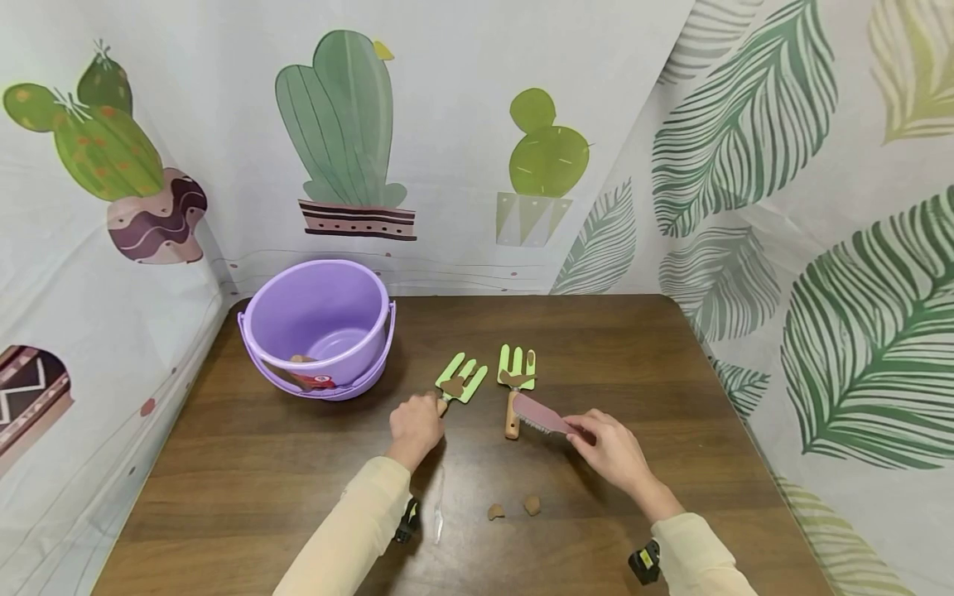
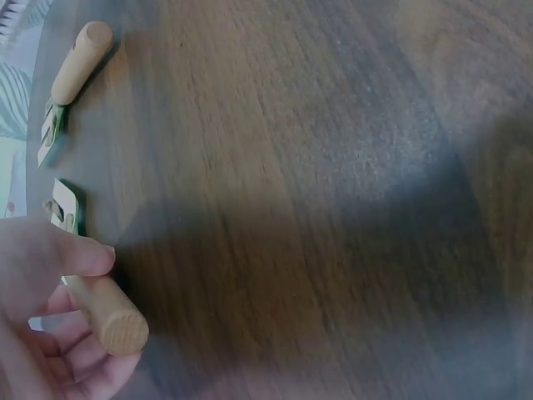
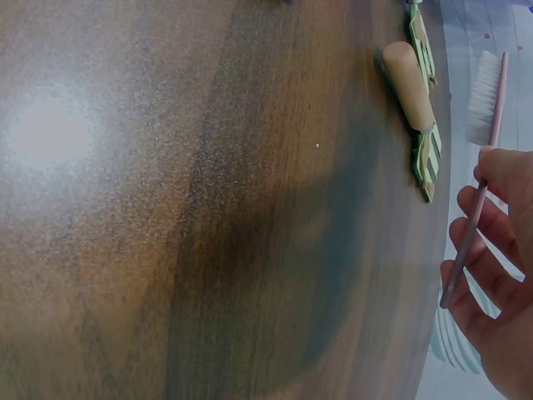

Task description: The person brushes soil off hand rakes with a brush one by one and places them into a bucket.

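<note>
In the head view my left hand (image 1: pixel 416 424) grips the wooden handle of a small green garden fork (image 1: pixel 475 386), its tines pointing away from me with brown patches on them. The left wrist view shows the thumb and fingers around that handle (image 2: pixel 112 321). My right hand (image 1: pixel 609 449) pinches the thin handle of a pink brush (image 1: pixel 538 413). White bristles (image 3: pixel 483 98) face sideways in the right wrist view. The brush head overlaps the wooden handle (image 1: pixel 512 425) of a second green fork (image 1: pixel 517 377), which lies on the table with brown bits on its tines.
A purple bucket (image 1: pixel 378 343) stands at the back left, its handle lowered in front and a brown piece (image 1: pixel 301 358) inside. Two small brown fragments (image 1: pixel 495 511) lie nearer me on the wooden table (image 1: pixel 611 348). Printed cloth (image 1: pixel 462 124) hangs behind the table.
</note>
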`<state>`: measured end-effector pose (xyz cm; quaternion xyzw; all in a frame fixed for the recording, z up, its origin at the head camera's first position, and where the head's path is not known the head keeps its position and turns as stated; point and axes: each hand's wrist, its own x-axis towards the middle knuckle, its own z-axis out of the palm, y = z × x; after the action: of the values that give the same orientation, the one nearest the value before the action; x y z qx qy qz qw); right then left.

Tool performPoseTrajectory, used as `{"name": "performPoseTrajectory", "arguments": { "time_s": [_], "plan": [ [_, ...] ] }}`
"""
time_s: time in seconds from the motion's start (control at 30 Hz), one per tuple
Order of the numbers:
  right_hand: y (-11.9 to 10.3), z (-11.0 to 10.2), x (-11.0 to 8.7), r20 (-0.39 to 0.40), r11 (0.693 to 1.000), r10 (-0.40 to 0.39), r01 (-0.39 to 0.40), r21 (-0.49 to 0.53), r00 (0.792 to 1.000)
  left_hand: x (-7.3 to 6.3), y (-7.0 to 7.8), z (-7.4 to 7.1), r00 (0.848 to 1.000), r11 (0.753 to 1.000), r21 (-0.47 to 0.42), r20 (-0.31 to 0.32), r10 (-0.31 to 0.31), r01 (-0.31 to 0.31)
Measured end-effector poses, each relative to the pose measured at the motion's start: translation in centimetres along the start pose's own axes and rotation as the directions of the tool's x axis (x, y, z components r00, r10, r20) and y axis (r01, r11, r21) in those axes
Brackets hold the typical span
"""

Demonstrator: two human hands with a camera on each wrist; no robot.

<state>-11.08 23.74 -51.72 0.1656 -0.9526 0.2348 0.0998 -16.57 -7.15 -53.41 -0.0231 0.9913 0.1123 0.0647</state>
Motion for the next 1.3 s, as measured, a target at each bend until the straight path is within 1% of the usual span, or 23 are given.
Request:
{"name": "performPoseTrajectory", "arguments": {
  "time_s": [0.1,0.23,0.4,0.53,0.7,0.83,1.03,1.17,1.3],
  "plan": [
    [0.1,0.0,0.0,-0.005,1.0,-0.003,0.003,0.002,1.0,0.0,-0.3,-0.1,1.0,1.0,0.006,-0.016,0.021,-0.021],
    [0.2,0.1,0.1,-0.028,1.0,-0.016,0.017,0.006,0.999,0.0,-0.6,-0.1,0.999,0.999,0.017,-0.007,0.033,-0.032],
    [0.3,0.3,0.1,-0.054,0.999,-0.032,0.032,0.01,0.998,-0.1,-1.1,-0.1,0.999,0.999,0.007,-0.004,0.04,-0.04],
    [0.3,0.3,0.1,-0.064,0.999,-0.034,0.035,0.009,0.997,-0.4,-1.8,0.0,0.998,0.998,-0.013,-0.025,0.062,-0.062],
    [0.2,0.2,0.1,-0.061,1.0,-0.031,0.031,0.002,0.998,-0.7,-2.8,0.1,0.993,0.995,-0.013,-0.064,0.095,-0.096],
    [0.2,0.2,0.1,-0.051,1.0,-0.02,0.02,-0.001,0.999,-0.9,-3.3,-0.2,0.988,0.993,-0.002,-0.096,0.12,-0.121],
    [0.2,0.2,0.2,-0.043,1.0,-0.016,0.016,0.0,0.999,-1.1,-3.9,-0.5,0.979,0.987,0.037,-0.13,0.158,-0.154],
    [0.2,0.2,0.3,-0.047,1.0,-0.018,0.018,0.002,0.999,-1.2,-4.3,-0.7,0.968,0.982,0.055,-0.168,0.189,-0.182],
    [0.0,0.2,0.5,-0.054,1.0,-0.026,0.026,0.005,0.998,-1.4,-4.4,-0.9,0.951,0.975,0.063,-0.214,0.221,-0.213]
  ]
}}
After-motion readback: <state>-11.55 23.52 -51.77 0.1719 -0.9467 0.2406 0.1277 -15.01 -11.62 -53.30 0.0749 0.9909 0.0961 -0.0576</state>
